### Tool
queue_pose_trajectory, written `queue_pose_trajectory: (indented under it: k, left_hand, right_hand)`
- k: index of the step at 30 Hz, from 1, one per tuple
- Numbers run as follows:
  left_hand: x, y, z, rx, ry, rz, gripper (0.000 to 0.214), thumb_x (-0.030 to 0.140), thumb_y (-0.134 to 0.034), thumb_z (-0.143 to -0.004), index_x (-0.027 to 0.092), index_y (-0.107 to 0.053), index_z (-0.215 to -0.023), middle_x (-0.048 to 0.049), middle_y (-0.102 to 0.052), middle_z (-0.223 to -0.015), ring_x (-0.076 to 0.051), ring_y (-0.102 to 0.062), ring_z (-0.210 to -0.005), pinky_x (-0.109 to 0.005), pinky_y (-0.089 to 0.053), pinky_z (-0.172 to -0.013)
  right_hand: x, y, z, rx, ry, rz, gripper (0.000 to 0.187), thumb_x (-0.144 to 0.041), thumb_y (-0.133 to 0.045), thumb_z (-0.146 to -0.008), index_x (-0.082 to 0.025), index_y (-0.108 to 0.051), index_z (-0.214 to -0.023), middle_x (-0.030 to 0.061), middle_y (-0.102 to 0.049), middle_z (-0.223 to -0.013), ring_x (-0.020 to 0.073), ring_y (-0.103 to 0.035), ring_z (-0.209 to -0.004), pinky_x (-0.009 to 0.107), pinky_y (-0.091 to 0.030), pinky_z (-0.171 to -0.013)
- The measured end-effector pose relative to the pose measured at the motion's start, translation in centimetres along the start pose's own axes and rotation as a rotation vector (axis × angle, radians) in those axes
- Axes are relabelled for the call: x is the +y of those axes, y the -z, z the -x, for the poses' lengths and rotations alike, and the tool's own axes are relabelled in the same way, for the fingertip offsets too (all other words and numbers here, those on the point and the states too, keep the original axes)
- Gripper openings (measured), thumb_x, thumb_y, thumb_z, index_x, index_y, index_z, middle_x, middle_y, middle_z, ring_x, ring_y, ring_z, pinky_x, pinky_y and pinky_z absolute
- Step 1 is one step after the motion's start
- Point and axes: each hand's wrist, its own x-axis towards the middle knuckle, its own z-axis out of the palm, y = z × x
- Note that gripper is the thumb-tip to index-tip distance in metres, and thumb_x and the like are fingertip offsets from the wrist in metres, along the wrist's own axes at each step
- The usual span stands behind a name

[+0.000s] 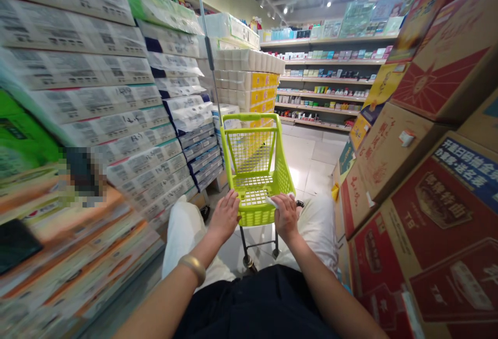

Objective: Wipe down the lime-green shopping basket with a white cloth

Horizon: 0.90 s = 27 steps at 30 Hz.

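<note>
Between my knees stands a small lime-green plastic shopping cart [254, 218], its lattice basket on dark metal legs with wheels. My left hand [224, 216] grips the near left corner of the basket's rim, fingers curled over it. At the near right corner, my right hand [287, 215] is closed on a white wipe [271, 201], pressed against the rim. Most of the wipe is hidden under the fingers. A thin pole [209, 48] rises from the far left corner of the cart. No goods show inside the basket.
Stacked wrapped paper packs [112, 64] line the left side, with orange-and-white cartons [112, 256] nearer me. Red and brown cardboard boxes [439, 214] wall the right. Beyond the cart, the tiled floor [299, 147] runs to stocked shelves [322, 61].
</note>
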Motion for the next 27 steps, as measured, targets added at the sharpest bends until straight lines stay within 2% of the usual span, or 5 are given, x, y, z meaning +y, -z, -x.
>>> queue_pose_trajectory:
  k: [5, 12, 15, 18, 27]
  left_hand:
    - [-0.1, -0.3, 0.5, 0.017, 0.028, 0.042, 0.044, 0.014, -0.055, -0.077, 0.014, -0.047, -0.121, -0.0165, -0.048, -0.14, -0.028, -0.03, -0.143, -0.042, -0.037, -0.113]
    - [-0.4, -0.3, 1.2, -0.015, 0.072, 0.093, 0.038, 0.011, -0.047, -0.081, 0.017, -0.044, -0.118, -0.0152, -0.041, -0.146, -0.025, -0.018, -0.148, -0.042, -0.046, -0.105]
    - [-0.5, -0.2, 1.3, -0.064, 0.094, 0.108, 0.039, 0.012, -0.046, -0.082, 0.018, -0.043, -0.12, -0.0153, -0.038, -0.148, -0.025, -0.013, -0.149, -0.04, -0.05, -0.099]
    - [-0.5, -0.2, 1.0, -0.095, 0.11, 0.121, 0.043, 0.012, -0.046, -0.082, 0.018, -0.04, -0.125, -0.0152, -0.034, -0.151, -0.025, -0.01, -0.149, -0.039, -0.048, -0.101]
    - [-1.0, -0.6, 1.5, -0.121, 0.109, 0.153, 0.056, 0.011, -0.048, -0.077, 0.019, -0.036, -0.131, -0.0136, -0.026, -0.155, -0.024, -0.004, -0.15, -0.049, -0.036, -0.112]
  right_hand:
    - [-2.1, -1.0, -0.6, -0.027, -0.079, -0.002, 0.036, -0.004, -0.039, -0.084, -0.02, -0.063, -0.105, 0.0066, -0.063, -0.103, 0.0208, -0.052, -0.11, 0.046, -0.029, -0.11]
    - [-7.6, -3.4, -1.5, -0.238, 0.027, -0.086, 0.034, -0.006, -0.05, -0.079, -0.023, -0.064, -0.106, 0.0038, -0.065, -0.101, 0.0198, -0.053, -0.099, 0.036, -0.034, -0.101]
    - [-7.6, -3.3, -2.1, -0.306, 0.022, -0.053, 0.031, -0.008, -0.052, -0.08, -0.024, -0.065, -0.103, 0.0034, -0.066, -0.097, 0.0198, -0.053, -0.094, 0.034, -0.036, -0.093]
    - [-7.1, -3.0, -2.5, -0.352, 0.027, -0.043, 0.03, -0.008, -0.052, -0.081, -0.024, -0.065, -0.103, 0.0034, -0.066, -0.097, 0.0196, -0.053, -0.093, 0.033, -0.036, -0.091]
    - [-7.3, -3.4, -2.3, -0.342, 0.014, -0.084, 0.034, -0.006, -0.052, -0.08, -0.023, -0.065, -0.106, 0.0046, -0.066, -0.101, 0.021, -0.053, -0.098, 0.034, -0.035, -0.095]
